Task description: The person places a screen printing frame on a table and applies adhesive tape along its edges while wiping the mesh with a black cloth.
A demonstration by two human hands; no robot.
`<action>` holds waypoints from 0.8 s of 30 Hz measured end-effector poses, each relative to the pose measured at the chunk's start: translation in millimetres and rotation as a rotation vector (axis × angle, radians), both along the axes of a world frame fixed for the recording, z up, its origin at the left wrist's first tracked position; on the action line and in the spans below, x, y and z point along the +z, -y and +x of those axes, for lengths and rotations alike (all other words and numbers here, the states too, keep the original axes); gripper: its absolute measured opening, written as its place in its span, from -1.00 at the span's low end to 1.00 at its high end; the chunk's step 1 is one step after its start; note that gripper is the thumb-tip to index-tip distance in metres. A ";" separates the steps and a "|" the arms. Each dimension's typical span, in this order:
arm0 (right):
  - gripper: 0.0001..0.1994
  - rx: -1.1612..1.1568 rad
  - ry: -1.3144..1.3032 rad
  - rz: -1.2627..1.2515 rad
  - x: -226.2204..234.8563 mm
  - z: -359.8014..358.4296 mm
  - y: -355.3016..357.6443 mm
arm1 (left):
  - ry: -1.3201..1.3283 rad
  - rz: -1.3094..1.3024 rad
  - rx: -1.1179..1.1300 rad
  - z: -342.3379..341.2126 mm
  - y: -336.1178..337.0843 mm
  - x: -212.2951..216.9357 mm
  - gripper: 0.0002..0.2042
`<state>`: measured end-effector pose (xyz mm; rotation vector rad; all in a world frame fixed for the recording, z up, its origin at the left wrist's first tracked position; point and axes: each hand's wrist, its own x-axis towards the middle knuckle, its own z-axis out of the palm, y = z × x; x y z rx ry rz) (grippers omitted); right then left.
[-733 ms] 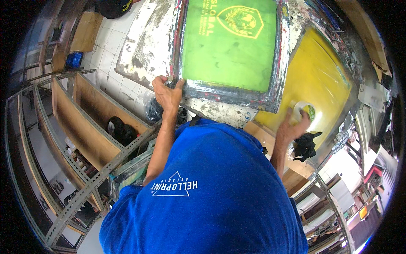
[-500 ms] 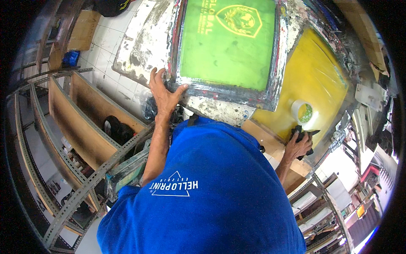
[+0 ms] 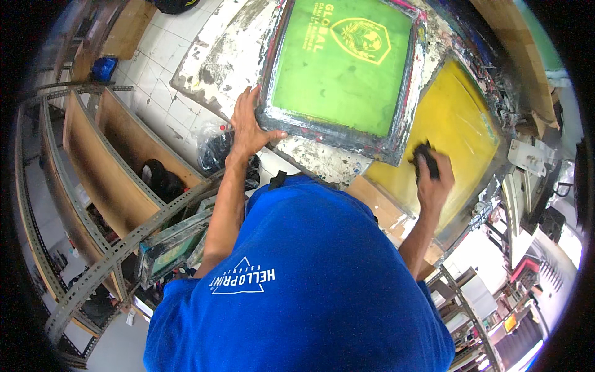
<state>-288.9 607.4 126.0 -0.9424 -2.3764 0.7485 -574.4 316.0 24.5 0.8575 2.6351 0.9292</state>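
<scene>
A screen-printing frame (image 3: 333,136) with green mesh and a yellow crest design lies on the paint-stained board in front of me. My left hand (image 3: 250,127) grips its near left corner, fingers along the left side and thumb by the near edge. To the right, my right hand (image 3: 435,177) is closed around a bunched black cloth (image 3: 426,160), over a yellow screen (image 3: 462,118). Whether the cloth touches that screen I cannot tell. The roll of clear tape seen on the yellow screen earlier does not show now.
On the left stands a metal rack (image 3: 133,251) with wooden shelves (image 3: 114,170). A black plastic bag (image 3: 214,152) lies on the tiled floor behind it. Cardboard (image 3: 378,201) sits near my body, below the yellow screen. Another shelf rack (image 3: 474,310) is at the lower right.
My right hand has moved the black cloth up and left across the yellow screen. The tape roll has gone from sight. My left hand stays at the green frame's corner as the view shifts slightly.
</scene>
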 end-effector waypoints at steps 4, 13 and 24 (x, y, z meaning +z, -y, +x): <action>-0.78 0.416 0.048 -0.132 -10.2 -106.8 -10.8 | -0.012 0.038 0.002 -1.8 3.9 -4.5 0.30; -0.72 0.961 0.561 0.064 -76.7 -138.7 -4.7 | 0.018 0.038 0.080 0.3 4.2 -5.6 0.35; -0.75 1.031 0.388 -0.040 -102.4 -164.8 4.3 | 0.056 0.083 0.096 3.6 6.7 -13.3 0.41</action>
